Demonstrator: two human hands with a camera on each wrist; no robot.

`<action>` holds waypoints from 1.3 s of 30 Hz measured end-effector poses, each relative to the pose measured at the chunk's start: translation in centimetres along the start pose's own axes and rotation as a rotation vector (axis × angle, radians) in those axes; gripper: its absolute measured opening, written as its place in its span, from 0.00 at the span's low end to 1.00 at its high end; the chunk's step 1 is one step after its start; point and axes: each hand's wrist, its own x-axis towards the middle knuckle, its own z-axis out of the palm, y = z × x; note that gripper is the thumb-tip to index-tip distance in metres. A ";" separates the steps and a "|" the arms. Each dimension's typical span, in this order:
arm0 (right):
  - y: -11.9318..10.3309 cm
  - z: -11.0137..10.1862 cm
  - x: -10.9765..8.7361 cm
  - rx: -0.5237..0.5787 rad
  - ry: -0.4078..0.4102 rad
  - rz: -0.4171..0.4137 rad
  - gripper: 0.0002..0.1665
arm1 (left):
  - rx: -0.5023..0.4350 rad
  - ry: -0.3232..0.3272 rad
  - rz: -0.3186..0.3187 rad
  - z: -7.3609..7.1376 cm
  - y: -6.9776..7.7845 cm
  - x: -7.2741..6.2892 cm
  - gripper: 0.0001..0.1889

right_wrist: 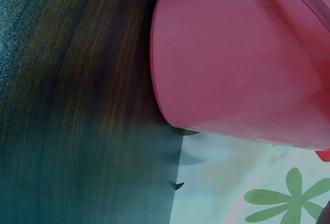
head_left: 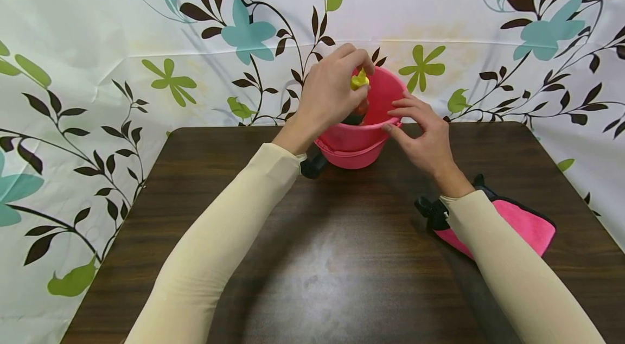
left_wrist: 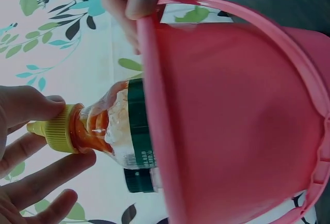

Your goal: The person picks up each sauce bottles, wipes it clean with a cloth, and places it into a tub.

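Observation:
A pink bucket (head_left: pixel 354 142) stands upright at the table's far edge, its handle hanging down in front. My left hand (head_left: pixel 332 86) is at the bucket's mouth, pinching the yellow cap of a sauce bottle (left_wrist: pixel 105 126) between thumb and fingers. Clear plastic with orange-red residue shows above the bottle's green label; its lower part is hidden inside the bucket. Beside it in the left wrist view, a dark green ridged cap (left_wrist: pixel 138 180) pokes above the rim. My right hand (head_left: pixel 423 129) grips the bucket's right rim, the thumb on the near side.
A pink cloth item with black edging (head_left: pixel 527 222) lies on the right of the dark wooden table (head_left: pixel 312 279), partly under my right forearm. Behind the table hangs a white leaf-patterned curtain (head_left: pixel 146 18), close to the bucket.

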 end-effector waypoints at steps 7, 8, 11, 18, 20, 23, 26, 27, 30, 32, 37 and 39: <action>-0.1 -0.1 0.0 -0.021 -0.014 0.009 0.21 | 0.053 -0.044 -0.008 0.9 -0.3 -0.4 0.09; -0.1 -0.1 0.0 -0.025 -0.015 0.009 0.21 | 0.062 -0.048 -0.003 1.0 -0.4 -0.4 0.09; 0.0 0.0 0.0 -0.032 -0.017 0.010 0.21 | 0.065 -0.064 -0.002 1.3 -0.5 -0.5 0.09; 0.0 0.1 -0.1 -0.033 -0.017 0.011 0.20 | 0.024 -0.077 -0.022 1.8 -0.6 -0.8 0.12; 0.0 0.1 -0.1 -0.034 -0.017 0.011 0.20 | 0.025 -0.084 -0.026 1.9 -0.7 -0.8 0.13; 0.0 0.1 -0.1 -0.037 -0.018 0.012 0.20 | 0.033 -0.103 -0.033 2.0 -0.6 -0.7 0.15; 0.0 0.1 -0.1 -0.042 -0.015 0.012 0.20 | 0.044 -0.126 -0.030 2.1 -0.7 -0.8 0.17; 0.0 0.1 -0.1 -0.041 -0.014 0.011 0.20 | 0.048 -0.133 -0.028 2.2 -0.6 -0.8 0.17; 0.1 0.1 -0.2 -0.041 -0.011 0.011 0.21 | 0.064 -0.149 -0.023 2.3 -0.6 -0.8 0.19; 0.1 0.1 -0.2 -0.041 -0.009 0.009 0.21 | 0.077 -0.158 -0.024 2.3 -0.6 -0.8 0.20; 0.1 0.1 -0.1 -0.037 -0.006 0.003 0.21 | 0.082 -0.146 -0.022 2.3 -0.5 -0.7 0.18; 0.1 0.1 -0.1 -0.037 -0.006 0.001 0.21 | 0.087 -0.125 -0.020 2.3 -0.4 -0.6 0.16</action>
